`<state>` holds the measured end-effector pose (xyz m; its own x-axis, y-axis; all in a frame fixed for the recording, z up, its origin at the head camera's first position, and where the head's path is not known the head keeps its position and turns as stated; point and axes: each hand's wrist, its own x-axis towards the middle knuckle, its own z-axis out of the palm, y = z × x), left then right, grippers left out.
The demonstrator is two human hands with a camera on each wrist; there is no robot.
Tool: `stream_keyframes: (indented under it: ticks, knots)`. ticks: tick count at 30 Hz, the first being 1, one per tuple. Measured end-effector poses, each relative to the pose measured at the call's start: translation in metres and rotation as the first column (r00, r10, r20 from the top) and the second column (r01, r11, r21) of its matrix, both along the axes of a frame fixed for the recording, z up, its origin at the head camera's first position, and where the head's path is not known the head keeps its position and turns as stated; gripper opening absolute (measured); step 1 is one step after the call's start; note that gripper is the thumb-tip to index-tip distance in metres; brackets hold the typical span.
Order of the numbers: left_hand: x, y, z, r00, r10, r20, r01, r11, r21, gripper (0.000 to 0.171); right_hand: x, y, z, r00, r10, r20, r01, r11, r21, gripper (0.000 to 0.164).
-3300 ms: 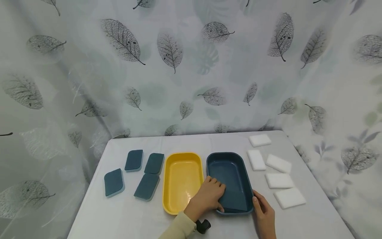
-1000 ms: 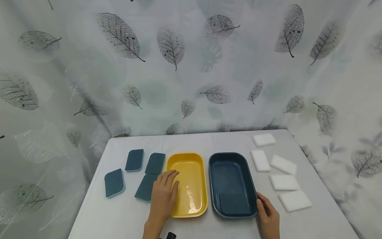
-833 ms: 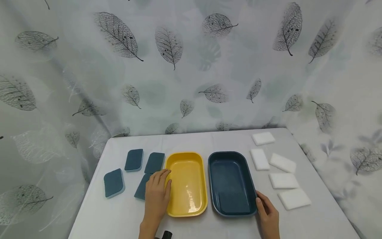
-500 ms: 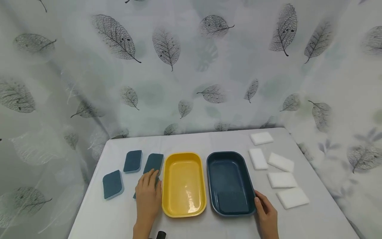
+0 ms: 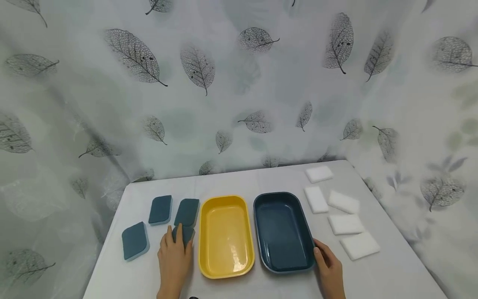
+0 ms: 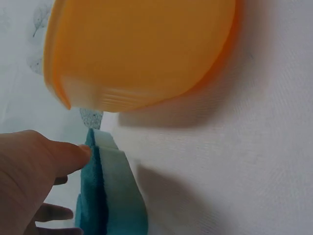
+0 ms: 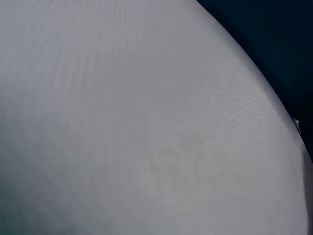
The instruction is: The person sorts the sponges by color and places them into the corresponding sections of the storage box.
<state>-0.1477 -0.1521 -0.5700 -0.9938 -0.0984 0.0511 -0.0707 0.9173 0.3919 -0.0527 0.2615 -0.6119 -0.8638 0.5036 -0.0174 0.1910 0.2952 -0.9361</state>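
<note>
My left hand [image 5: 174, 259] lies over the nearest dark teal scouring sponge [image 5: 184, 234], fingers spread across its left part and thumb by its right edge. The left wrist view shows the thumb [image 6: 68, 155] at the dark top face of that sponge [image 6: 120, 191], with its pale underside on the table. My right hand [image 5: 329, 268] holds the near right edge of a dark blue tray [image 5: 282, 195]; fingers and thumb meet at its rim. The right wrist view shows only tablecloth and a dark part of the tray [image 7: 274, 44], no hand.
A yellow tray [image 5: 224, 199] stands between the left hand and the blue tray. Three more teal sponges, such as the leftmost sponge [image 5: 135, 241], lie left of it. Several white sponges [image 5: 345, 224] lie at the right. Leaf-print curtain [image 5: 209, 104] hangs behind the table.
My left hand has moved left, from the blue tray to the yellow tray's left rim and then onto the near teal sponge. The right hand stays at the blue tray's edge.
</note>
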Motion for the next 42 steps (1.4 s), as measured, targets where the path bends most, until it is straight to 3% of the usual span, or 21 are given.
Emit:
stream_keyframes:
  ticks: [6, 14, 22, 33, 37, 42]
  knots:
    - [0.002, -0.006, -0.007, 1.0, 0.021, -0.011, -0.021, 1.0, -0.008, 0.064, 0.003, -0.001, 0.0, 1.0, -0.017, -0.02, 0.017, 1.0, -0.006, 0.038]
    - [0.006, -0.011, -0.004, 0.998, 0.027, 0.064, -0.028, 1.0, 0.012, 0.07, 0.004, -0.002, -0.002, 0.999, -0.035, -0.022, 0.036, 0.999, 0.016, 0.037]
    - [0.005, -0.009, 0.004, 0.997, 0.059, 0.049, -0.059, 0.998, 0.0, 0.07, 0.004, -0.003, -0.003, 0.999, -0.043, -0.014, 0.043, 0.999, 0.031, 0.037]
    - [0.004, -0.008, 0.008, 0.992, 0.118, -0.038, -0.117, 0.993, 0.023, 0.064, 0.002, -0.004, 0.001, 0.999, -0.043, 0.014, 0.043, 0.999, 0.022, 0.038]
    - [0.003, -0.007, 0.01, 0.986, 0.125, -0.112, -0.12, 0.991, 0.051, 0.06, 0.003, -0.003, 0.001, 0.999, -0.031, 0.02, 0.03, 0.999, 0.019, 0.039]
    - [0.002, -0.002, 0.015, 0.971, 0.091, -0.222, -0.083, 0.995, 0.046, 0.056, 0.003, -0.003, 0.0, 1.0, -0.017, 0.003, 0.017, 0.999, 0.028, 0.039]
